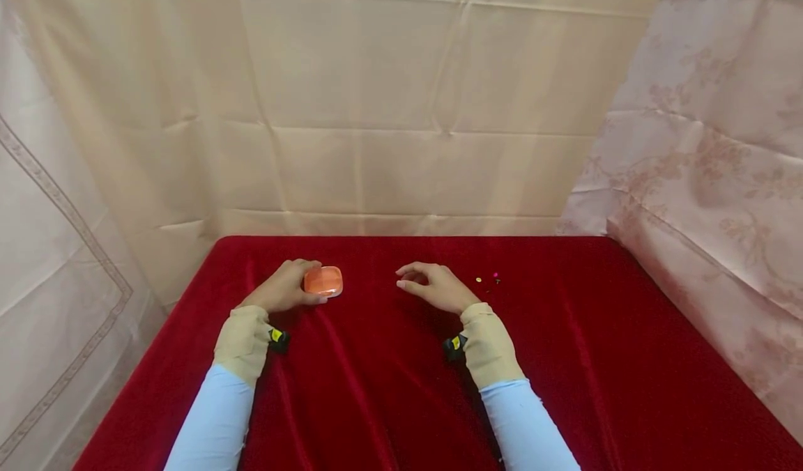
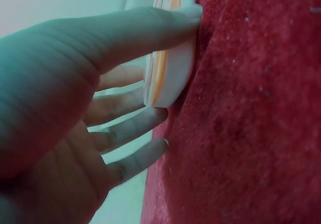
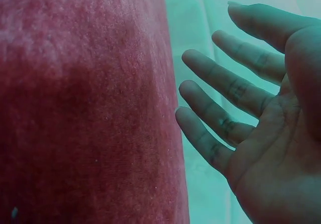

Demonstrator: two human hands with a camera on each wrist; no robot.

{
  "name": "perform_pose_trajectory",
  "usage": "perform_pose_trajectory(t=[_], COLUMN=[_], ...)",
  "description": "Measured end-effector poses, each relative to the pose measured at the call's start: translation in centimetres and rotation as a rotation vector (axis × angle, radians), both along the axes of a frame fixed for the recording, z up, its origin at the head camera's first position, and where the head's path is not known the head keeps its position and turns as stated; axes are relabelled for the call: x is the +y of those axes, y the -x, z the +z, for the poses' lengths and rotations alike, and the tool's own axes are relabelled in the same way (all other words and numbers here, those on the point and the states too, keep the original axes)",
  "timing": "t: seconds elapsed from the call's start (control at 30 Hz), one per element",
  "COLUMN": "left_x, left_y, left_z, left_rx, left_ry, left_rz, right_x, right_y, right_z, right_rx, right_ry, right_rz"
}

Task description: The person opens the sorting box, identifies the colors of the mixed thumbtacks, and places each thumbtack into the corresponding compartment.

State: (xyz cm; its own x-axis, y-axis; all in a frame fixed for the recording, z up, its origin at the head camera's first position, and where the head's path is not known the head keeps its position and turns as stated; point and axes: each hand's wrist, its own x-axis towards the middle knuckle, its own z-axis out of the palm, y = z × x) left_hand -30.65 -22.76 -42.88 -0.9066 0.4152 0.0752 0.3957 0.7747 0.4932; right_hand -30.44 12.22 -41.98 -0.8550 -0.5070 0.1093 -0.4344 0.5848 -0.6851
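A small rounded container (image 1: 323, 281) with an orange top sits on the red cloth. In the left wrist view the container (image 2: 176, 73) shows a white body, an orange band and a clear lid edge. My left hand (image 1: 290, 286) holds it from the left, thumb along the near side and fingers at the far side. To the right, my right hand (image 1: 437, 288) hovers over the cloth with nothing in it. Its fingers (image 3: 228, 88) are spread and relaxed in the right wrist view.
Right of my right hand lie a tiny yellow piece (image 1: 479, 279), a tiny pink piece (image 1: 495, 274) and small dark specks. Red velvet cloth (image 1: 389, 387) covers the table. A beige curtain (image 1: 376, 109) hangs behind it, with patterned fabric (image 1: 721, 143) along the right.
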Motion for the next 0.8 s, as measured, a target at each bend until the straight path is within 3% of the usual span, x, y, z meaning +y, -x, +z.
perform_pose_trajectory(t=[0.13,0.37,0.57,0.8], left_x=[0.8,4.3,8.1,11.5], left_y=[-0.1,-0.5,-1.7,-3.3], left_z=[0.0,-0.2,-0.1,0.1], left_rx=[-0.018,0.014,0.016,0.029], left_ry=[-0.023,0.006,0.077,0.123], left_rz=[-0.022,-0.156,-0.248,-0.320], right_x=[0.1,0.9,2.2,3.7], right_y=[-0.1,-0.3,-0.7,-1.1], right_z=[0.2,0.9,1.6,2.4], right_rx=[-0.005,-0.023,-0.065,-0.052], right_ry=[-0.012,-0.043,-0.038,-0.003], right_rz=[-0.001,0.023,0.087,0.117])
